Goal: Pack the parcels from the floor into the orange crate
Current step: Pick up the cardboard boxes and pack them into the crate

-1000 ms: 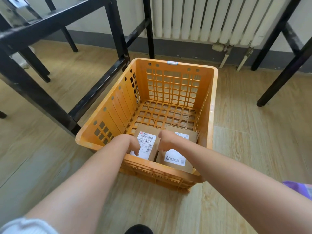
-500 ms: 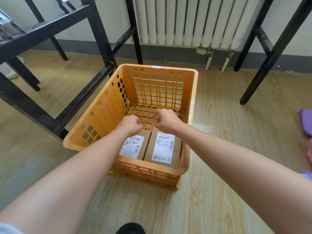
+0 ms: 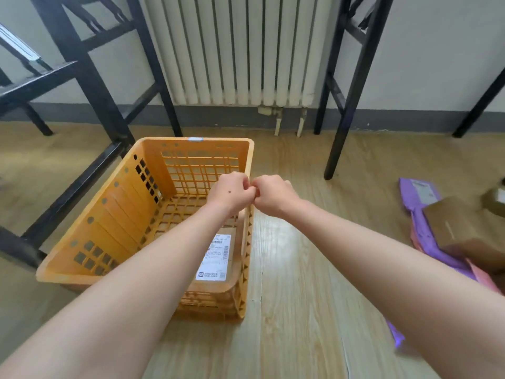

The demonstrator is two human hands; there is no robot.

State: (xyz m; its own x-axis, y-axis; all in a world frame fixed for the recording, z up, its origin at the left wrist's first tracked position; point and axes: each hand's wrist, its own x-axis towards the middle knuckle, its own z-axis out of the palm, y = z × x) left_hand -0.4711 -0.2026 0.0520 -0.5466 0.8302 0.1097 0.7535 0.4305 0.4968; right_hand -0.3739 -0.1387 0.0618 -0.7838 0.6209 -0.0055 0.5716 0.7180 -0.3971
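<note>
Both hands are empty, with fingers curled in. The left hand (image 3: 232,192) and right hand (image 3: 273,195) meet knuckle to knuckle over the right wall of the orange crate (image 3: 114,214). A labelled cardboard box (image 3: 218,258) lies flat in the crate's near right corner, and the left forearm covers whatever sits beside it. The parcels left to pack lie well apart from the crate, on the floor (image 3: 300,269) by the right edge of the view. A brown box (image 3: 464,233) rests on flat purple mailers (image 3: 418,190), with a pink mailer (image 3: 483,280) showing beneath them. So the next reach likely goes rightward, and the right hand is the nearer one. The brown box's long axis runs from far left to near right, so it lies at a slant to a hand coming straight across from the crate. Half a second ago both hands hovered lower, inside the crate, just above two labelled boxes lying side by side at the near wall. Since then the hands have risen and drifted right, and the view has swung right, bringing more of the floor pile into sight.
</note>
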